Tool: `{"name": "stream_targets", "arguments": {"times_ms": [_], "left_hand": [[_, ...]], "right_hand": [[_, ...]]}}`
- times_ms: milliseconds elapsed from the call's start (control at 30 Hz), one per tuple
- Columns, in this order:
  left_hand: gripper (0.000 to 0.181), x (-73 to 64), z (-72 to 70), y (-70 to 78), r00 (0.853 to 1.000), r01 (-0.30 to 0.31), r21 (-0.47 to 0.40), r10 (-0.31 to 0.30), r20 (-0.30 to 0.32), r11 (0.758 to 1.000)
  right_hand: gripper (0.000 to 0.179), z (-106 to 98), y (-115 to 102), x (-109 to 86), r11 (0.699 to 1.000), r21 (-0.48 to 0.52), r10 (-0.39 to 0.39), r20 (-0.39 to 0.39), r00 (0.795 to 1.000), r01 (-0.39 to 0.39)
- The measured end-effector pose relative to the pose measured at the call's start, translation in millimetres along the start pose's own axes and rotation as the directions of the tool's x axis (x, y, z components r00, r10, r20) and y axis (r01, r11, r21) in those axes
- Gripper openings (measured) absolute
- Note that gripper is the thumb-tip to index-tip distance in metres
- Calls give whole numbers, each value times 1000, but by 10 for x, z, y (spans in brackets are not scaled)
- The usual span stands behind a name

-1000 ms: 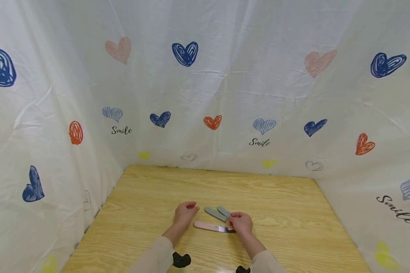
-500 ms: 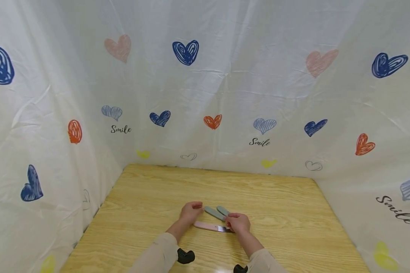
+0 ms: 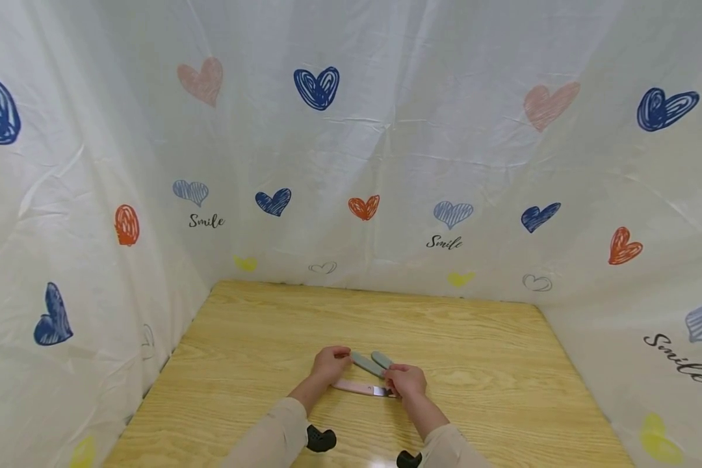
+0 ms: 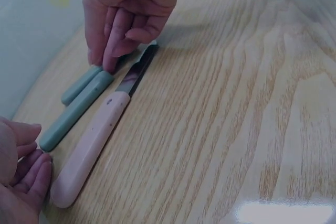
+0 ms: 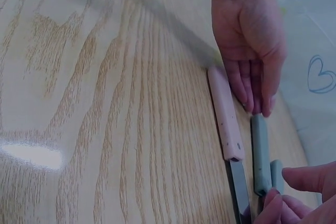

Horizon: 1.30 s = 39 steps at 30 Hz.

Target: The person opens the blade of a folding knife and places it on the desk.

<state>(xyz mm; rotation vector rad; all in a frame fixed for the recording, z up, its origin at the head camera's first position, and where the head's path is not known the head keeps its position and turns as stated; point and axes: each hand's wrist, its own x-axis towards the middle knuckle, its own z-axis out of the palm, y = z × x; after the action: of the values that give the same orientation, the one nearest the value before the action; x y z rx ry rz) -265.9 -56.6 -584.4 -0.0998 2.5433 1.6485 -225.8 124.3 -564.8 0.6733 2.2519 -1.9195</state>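
A pink-handled knife point(image 3: 353, 387) lies on the table, its blade point(image 5: 240, 187) pointing right. Just beyond it are two grey-green handles, a longer one point(image 4: 76, 114) and a shorter-looking one point(image 4: 80, 88), forming a narrow V that meets at the right. My left hand point(image 3: 330, 365) is at the longer handle's left end, thumb and fingers parted with fingertips right at its tip. My right hand point(image 3: 407, 381) pinches at the other end, where thumb and fingers close around the shorter handle. Its fingers hide where the handles meet and cover part of the knife blade in the head view.
The wooden table point(image 3: 257, 325) runs out to a white curtain point(image 3: 386, 156) printed with hearts and words, which hangs behind and at both sides. Black wrist cameras point(image 3: 320, 439) sit near my sleeves.
My left hand has moved right, up to the longer grey-green handle's left end. My right hand has shifted slightly left at the right end. The knife and handles lie nearly where they were.
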Motion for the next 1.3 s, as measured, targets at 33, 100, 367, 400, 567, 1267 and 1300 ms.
{"name": "stream_targets", "arguments": {"times_ms": [33, 100, 367, 400, 567, 1267, 1300], "left_hand": [[24, 1, 1, 4, 1000, -1, 4, 1, 6, 1000], [25, -1, 6, 9, 1000, -7, 20, 6, 17, 1000], [28, -17, 31, 42, 1000, 12, 23, -12, -2, 1000], [28, -23, 32, 46, 1000, 16, 24, -15, -14, 1000], [26, -58, 36, 67, 995, 49, 18, -47, -86, 999], [26, -187, -23, 229, 996, 12, -353, -44, -82, 936], [28, -199, -32, 256, 997, 10, -401, -39, -66, 916]], "right_hand": [[32, 0, -5, 3, 1000, 1, 2, -1, 1000, -2], [33, 1, -11, 12, 1000, 6, 11, -4, 1000, -11], [37, 32, -23, 18, 995, 96, 35, -16, 999, -33], [37, 39, -22, 22, 994, 109, 34, -18, 999, -32], [39, 55, -14, 15, 995, 95, 18, -14, 1000, -17], [40, -27, -117, -95, 978, 199, -83, 85, 993, 64], [40, -32, -124, -98, 975, 212, -88, 86, 992, 68]]}}
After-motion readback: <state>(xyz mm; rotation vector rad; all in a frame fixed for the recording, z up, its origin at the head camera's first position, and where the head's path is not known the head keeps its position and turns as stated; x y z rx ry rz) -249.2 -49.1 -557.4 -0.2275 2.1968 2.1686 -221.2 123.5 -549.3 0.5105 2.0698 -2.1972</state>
